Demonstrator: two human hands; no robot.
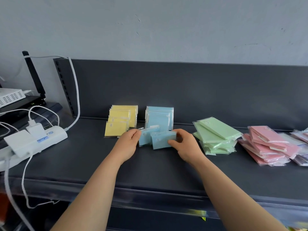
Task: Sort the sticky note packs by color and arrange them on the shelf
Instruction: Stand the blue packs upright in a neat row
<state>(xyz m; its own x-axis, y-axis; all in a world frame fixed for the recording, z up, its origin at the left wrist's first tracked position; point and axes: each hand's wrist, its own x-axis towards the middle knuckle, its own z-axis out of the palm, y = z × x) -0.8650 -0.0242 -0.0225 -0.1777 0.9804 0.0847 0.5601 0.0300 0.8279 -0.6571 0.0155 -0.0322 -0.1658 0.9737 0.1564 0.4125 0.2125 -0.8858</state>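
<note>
On the dark shelf (100, 160), left hand (129, 140) pinches 1 blue pack (146, 136), right hand (183, 145) a 2nd blue pack (162, 140); label print unreadable.

Both hands (129, 141) (184, 145) grip blue packs (157, 140) on shelf (100, 164)

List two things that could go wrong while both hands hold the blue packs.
1. The upright blue row seems to lean on the back panel; nudging it with the blue packs may topple it.
2. The right hand works close to the slanting green stack, which could slide.
</note>
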